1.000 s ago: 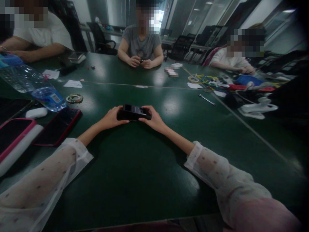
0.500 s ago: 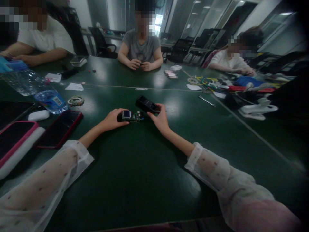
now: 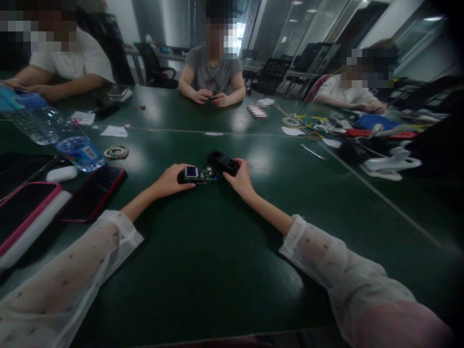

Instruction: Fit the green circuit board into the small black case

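Observation:
Between the thumb and fingers of my left hand (image 3: 170, 181) is a small green circuit board (image 3: 205, 177) with a little square screen (image 3: 191, 172) at its left end. A dark part shows under my fingers beside the screen; its shape is mostly covered. My right hand (image 3: 242, 180) grips the right end of a black plastic casing (image 3: 222, 161), which has openings in its face. The casing is tilted and lies just above and to the right of the board. Whether the two touch, I cannot tell.
On the left are a water bottle (image 3: 78, 145), a red-edged phone (image 3: 92, 193), a pink-cased phone (image 3: 27, 212) and a white case (image 3: 61, 174). A bracelet-like coil (image 3: 116, 152) lies beyond them. A wrench (image 3: 312, 152) and tangled cables (image 3: 308, 121) are on the right. Several people sit around the green table (image 3: 217, 270).
The black casing has tipped, so its face now looks flatter, and my right hand has lowered slightly with it. My left hand keeps the circuit board in about the same place.

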{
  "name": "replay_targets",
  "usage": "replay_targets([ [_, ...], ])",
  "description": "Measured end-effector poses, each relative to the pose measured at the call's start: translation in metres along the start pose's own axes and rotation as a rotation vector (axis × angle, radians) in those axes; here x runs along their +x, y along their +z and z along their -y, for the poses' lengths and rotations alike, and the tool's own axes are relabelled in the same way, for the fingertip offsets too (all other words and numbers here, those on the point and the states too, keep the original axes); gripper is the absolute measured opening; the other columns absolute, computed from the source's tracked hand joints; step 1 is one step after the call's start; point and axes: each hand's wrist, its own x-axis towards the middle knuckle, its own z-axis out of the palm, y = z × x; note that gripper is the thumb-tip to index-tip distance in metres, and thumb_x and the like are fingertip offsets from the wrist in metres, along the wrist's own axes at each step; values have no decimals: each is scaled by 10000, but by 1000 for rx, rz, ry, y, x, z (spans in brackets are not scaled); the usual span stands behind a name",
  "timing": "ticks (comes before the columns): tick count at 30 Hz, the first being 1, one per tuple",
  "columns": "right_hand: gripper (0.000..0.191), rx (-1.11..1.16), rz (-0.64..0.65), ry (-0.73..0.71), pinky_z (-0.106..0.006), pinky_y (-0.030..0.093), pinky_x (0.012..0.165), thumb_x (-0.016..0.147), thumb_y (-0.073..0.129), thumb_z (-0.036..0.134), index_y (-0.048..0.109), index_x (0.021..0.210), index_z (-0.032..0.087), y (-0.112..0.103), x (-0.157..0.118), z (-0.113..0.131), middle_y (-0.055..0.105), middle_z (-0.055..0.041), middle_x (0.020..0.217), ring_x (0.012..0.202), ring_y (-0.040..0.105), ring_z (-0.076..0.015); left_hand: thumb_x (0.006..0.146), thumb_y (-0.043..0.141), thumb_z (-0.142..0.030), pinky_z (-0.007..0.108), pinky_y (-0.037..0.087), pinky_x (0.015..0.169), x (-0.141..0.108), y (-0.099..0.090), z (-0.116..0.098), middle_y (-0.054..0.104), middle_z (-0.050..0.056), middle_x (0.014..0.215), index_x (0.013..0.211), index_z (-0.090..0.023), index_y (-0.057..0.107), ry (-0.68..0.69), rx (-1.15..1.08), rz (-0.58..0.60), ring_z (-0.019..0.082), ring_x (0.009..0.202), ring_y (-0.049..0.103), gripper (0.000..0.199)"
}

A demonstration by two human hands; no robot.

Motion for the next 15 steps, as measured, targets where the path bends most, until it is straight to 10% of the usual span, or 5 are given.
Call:
replay_targets([
  [15,526,4,-23,20,-607,428,1016,737,694,264,445,1197,213,-1,-1,8,513,-135,1236,1185,518,-327,794,676,-533,497,453,982,1,1,3,605,92,1259,1278,-243,551,-7,24,-1,304,1163,551,579],
])
